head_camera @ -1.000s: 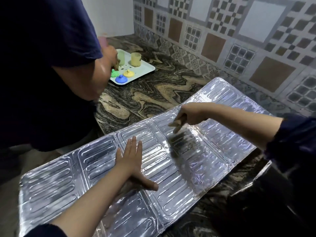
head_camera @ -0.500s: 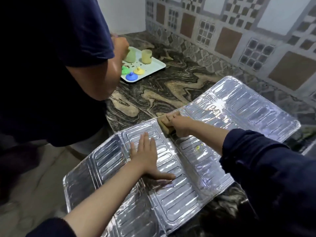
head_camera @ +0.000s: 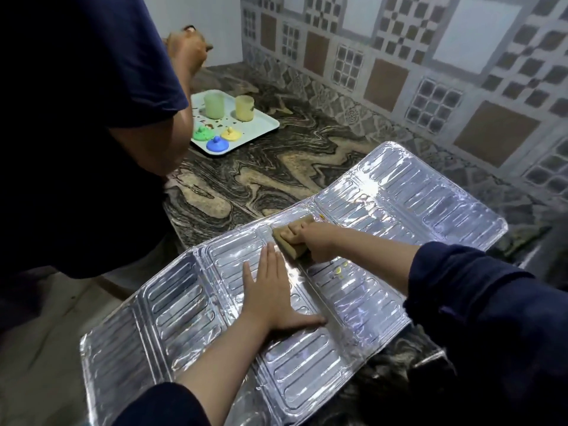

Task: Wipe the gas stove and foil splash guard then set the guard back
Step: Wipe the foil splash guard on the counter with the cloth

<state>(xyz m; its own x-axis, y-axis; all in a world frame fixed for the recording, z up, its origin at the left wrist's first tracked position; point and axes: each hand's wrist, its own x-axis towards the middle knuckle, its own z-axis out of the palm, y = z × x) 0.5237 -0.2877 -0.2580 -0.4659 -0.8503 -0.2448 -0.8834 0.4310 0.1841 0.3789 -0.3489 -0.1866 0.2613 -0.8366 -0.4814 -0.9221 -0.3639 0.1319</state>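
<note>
The silver foil splash guard (head_camera: 408,207) lies flat across the marble counter, its left panels hanging past the counter's edge. My left hand (head_camera: 270,293) presses flat on its middle panel, fingers spread. Just beyond it, my right hand (head_camera: 316,241) grips a tan sponge (head_camera: 284,236) and holds it down on the foil near a fold. A few yellow specks (head_camera: 338,270) sit on the foil right of my left hand. The gas stove is not in view.
Another person in a dark blue shirt (head_camera: 80,118) stands at the left, one hand raised over a white tray (head_camera: 264,126) holding two cups and small coloured lids. A patterned tile wall (head_camera: 430,72) runs behind the marble counter (head_camera: 261,179).
My right hand swept the sponge left across the foil, from the middle right toward the fold by my left hand. The view shifted, and the other person's hand lifted off the tray.
</note>
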